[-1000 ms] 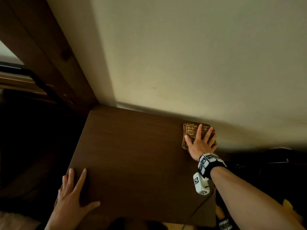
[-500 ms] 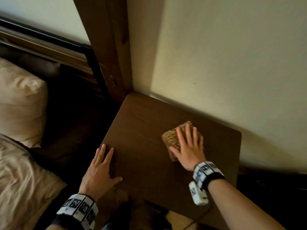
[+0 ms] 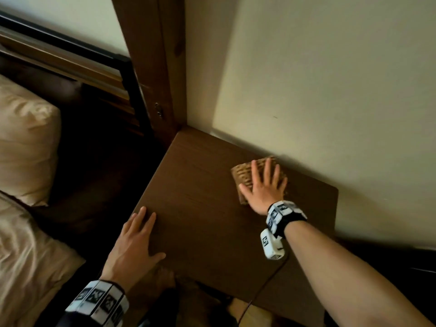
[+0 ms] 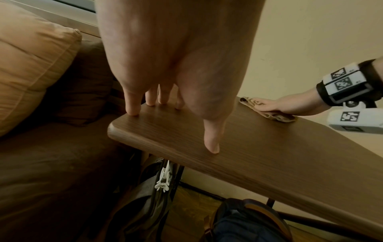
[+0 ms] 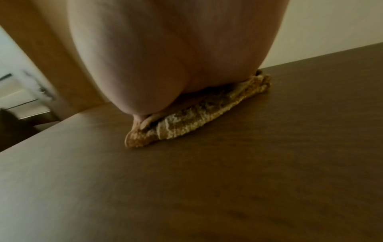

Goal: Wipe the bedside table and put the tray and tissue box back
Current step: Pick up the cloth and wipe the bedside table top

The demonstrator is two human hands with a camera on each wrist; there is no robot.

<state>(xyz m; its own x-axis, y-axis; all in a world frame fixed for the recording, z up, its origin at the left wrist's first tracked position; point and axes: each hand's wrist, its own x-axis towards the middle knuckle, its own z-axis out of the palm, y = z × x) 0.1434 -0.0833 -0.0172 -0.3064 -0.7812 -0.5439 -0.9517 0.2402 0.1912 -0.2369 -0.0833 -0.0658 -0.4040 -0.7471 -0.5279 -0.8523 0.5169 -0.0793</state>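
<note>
Pressed flat, the right hand [image 3: 264, 185] has no closed grip: its straight, spread fingers pin a folded tan patterned cloth [image 3: 243, 174] against the dark brown wood-grain tabletop [image 3: 200, 208], at the far side just beside the cream wall [image 3: 318, 90]. The left hand [image 3: 134, 241] lies open too, fingertips and thumb resting on the near left corner, holding nothing and probably steadying the top. Neither the tray nor the tissue box shows in any view.

With only palm pressure on it, the cloth could bunch or slip out from under the fingers on a quick stroke, and a push further away would jam it against the wall. A long sweep leftward could carry it over the left edge into the dark gap beside the bed's tan pillows [image 3: 23, 138].

Open room lies across the middle and toward the near edge; the far side is closed by the wall and, at its left corner, the brown wooden post [image 3: 151, 67].
</note>
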